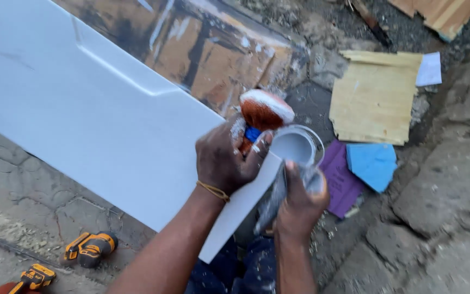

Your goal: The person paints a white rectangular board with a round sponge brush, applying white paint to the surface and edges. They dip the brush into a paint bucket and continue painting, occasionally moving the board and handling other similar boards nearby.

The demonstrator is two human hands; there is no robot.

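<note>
My left hand [225,159] grips a small paint roller [264,110] with an orange-brown nap, white paint on its end and a blue handle. It holds the roller just above the right end of a long white painted panel [82,109]. My right hand [300,202] is wrapped around a paint-smeared tin [297,146] of pale grey-white paint, held right beside the panel's end. The roller hovers over the tin's left rim. Both forearms come in from the bottom of the view.
Two orange-and-black power tools [90,248] [32,277] lie on the cracked stone ground at lower left. A plywood piece [373,98], white paper [430,69], a blue sheet [372,163] and a purple sheet [341,179] lie to the right. A stained board [208,54] sits behind the panel.
</note>
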